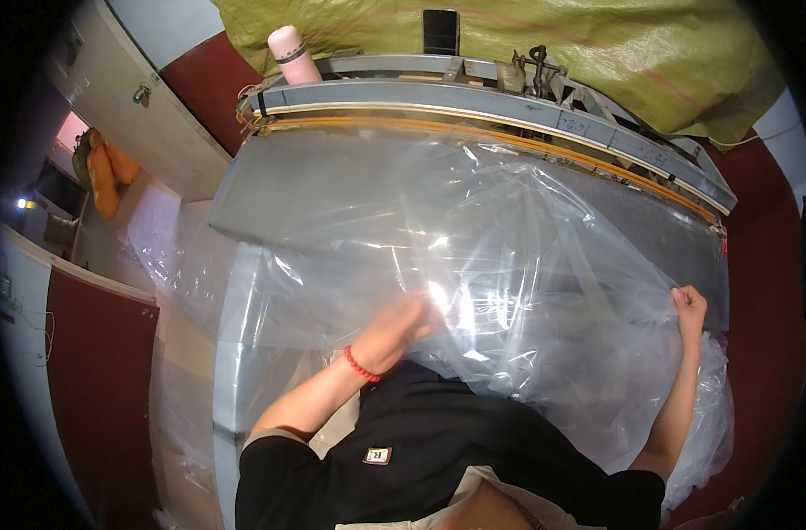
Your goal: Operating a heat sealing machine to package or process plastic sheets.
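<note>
From where I stand, the right hand [690,305] has its thumb and fingers closed on the edge of a clear plastic sheet [500,256], pinching it near the right end of the grey desk [332,181]. The left hand [398,331], blurred, is over the sheet near its front side; I can't tell whether its fingers are apart or together, or whether it touches the film. A red beaded bracelet [361,364] circles that wrist. The sheet lies creased and shiny across the desk, spilling toward the person's black shirt [438,442] and bunching below the right hand. Past it, orange strips [491,134] run beside a long metal beam [500,108] along the far side. A pink bottle [294,57] stands tilted at the beam's left, and a dark phone-like slab [441,33] rests against yellow-green sheeting [615,62] behind. Off to the left is a pale door [142,115] with a metal handle.
</note>
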The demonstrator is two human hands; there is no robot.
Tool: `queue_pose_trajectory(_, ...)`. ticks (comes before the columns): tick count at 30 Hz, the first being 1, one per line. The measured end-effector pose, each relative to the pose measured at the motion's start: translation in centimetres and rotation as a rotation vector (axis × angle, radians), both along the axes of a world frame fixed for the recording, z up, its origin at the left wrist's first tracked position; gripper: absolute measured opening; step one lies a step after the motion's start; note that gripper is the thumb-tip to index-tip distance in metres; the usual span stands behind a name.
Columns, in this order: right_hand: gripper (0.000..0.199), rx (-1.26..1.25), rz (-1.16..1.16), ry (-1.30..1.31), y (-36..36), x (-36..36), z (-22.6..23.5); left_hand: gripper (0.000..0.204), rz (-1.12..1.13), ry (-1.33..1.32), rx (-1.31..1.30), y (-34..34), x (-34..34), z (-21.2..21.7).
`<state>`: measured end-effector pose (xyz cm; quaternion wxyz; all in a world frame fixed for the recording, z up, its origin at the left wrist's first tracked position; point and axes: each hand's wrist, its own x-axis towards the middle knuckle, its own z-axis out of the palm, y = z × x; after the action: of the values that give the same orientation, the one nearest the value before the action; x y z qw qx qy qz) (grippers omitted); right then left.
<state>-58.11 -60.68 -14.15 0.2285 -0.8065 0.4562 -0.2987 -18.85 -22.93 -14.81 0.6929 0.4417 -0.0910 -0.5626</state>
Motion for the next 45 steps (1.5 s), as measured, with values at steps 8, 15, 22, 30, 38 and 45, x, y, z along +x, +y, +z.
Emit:
queue_pose_trajectory(8, 0.018, 0.044, -0.084, -0.001, -1.0, -4.3, -0.4, 0.004, 0.621, -0.58, 0.341, 6.0, 16.6, -1.9)
queue_pose_trajectory(15, 0.018, 0.044, -0.079, -0.011, -0.8, -4.1, -0.7, 0.009, 0.531, -1.924, 0.428, 1.0, 16.3, 4.1)
queue_pose_trajectory(22, 0.019, 0.054, -0.053, 0.023, -0.7, -5.8, -0.3, 0.051, -0.307, -2.039, 0.29, -11.6, 18.3, 0.5)
queue_pose_trajectory(30, 0.021, 0.235, -0.232, 0.113, 3.1, -20.4, -3.7, 0.082, -0.471, -2.127, 0.19, -10.5, 8.9, 0.7)
queue_pose_trajectory(38, 0.022, 0.2, -0.206, 0.099, 3.7, -20.0, -5.1, 0.064, -0.207, -2.265, 0.184, -15.1, 11.9, -0.7)
queue_pose_trajectory(45, 0.021, 0.256, -0.219, -0.064, 3.7, -20.1, -4.1, 0.025, 0.332, -1.802, 0.509, -19.8, 13.6, 1.5)
